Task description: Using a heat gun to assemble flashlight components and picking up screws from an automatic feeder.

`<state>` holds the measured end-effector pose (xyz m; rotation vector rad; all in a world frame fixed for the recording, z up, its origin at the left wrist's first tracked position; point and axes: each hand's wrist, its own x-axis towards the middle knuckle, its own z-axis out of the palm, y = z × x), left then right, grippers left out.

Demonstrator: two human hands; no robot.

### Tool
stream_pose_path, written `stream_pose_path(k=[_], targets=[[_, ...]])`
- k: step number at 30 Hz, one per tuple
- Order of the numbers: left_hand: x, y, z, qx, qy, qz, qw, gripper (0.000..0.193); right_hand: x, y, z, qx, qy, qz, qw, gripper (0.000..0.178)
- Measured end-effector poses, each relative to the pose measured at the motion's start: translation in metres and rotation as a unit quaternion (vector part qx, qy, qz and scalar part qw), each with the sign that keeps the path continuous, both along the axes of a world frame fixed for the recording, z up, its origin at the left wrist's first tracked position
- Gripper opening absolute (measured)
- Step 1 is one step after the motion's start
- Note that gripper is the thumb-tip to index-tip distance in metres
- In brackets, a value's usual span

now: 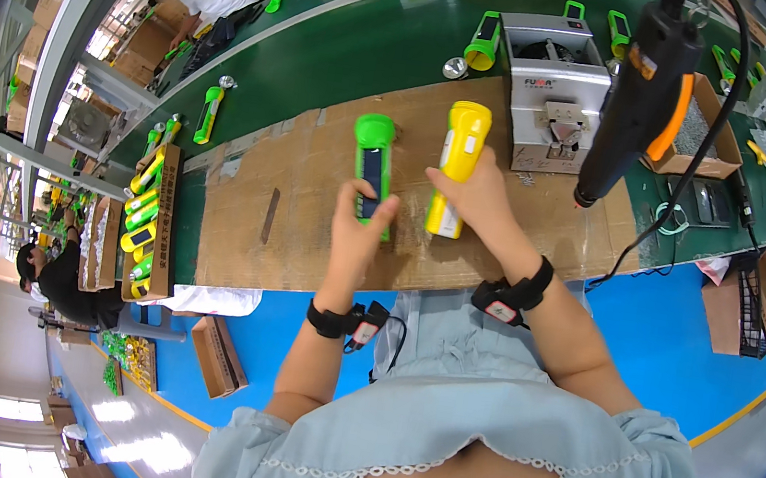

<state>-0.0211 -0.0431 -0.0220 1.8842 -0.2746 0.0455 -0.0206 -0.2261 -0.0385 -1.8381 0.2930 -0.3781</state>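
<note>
My left hand (357, 228) is closed round the lower part of a green flashlight (375, 133) with a dark panel on its side. To the right, my right hand (487, 198) grips a yellow flashlight (463, 138) that has pale switches along its body. Both flashlights lie over the cardboard sheet (299, 218), side by side and apart, heads pointing away from me. My fingers hide part of each body.
A black electric screwdriver (633, 117) hangs at the right, its cable looping down. Behind it stands a grey metal machine (556, 83). A box (165, 249) of flashlights sits at the left edge. More flashlights stand on the green bench (329, 58). Two people work further off.
</note>
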Motion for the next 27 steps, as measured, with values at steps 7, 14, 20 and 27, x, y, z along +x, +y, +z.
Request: stream_pose_path(k=[7, 14, 20, 27], targets=[[0.036, 0.072, 0.085, -0.284, 0.019, -0.048, 0.957, 0.030, -0.006, -0.011, -0.001, -0.095, 0.080, 0.043, 0.991, 0.063], [0.018, 0.083, 0.135, -0.177, -0.078, -0.072, 0.978, 0.060, -0.010, -0.013, 0.014, -0.158, 0.134, 0.070, 0.976, 0.058], [-0.009, 0.046, 0.127, -0.126, -0.116, -0.122, 0.978, 0.075, -0.013, -0.011, 0.014, -0.334, 0.108, 0.036, 0.936, 0.061], [-0.040, -0.002, 0.103, -0.017, -0.124, -0.129, 0.984, 0.068, -0.046, 0.010, 0.083, 0.217, -0.186, 0.309, 0.907, 0.063]])
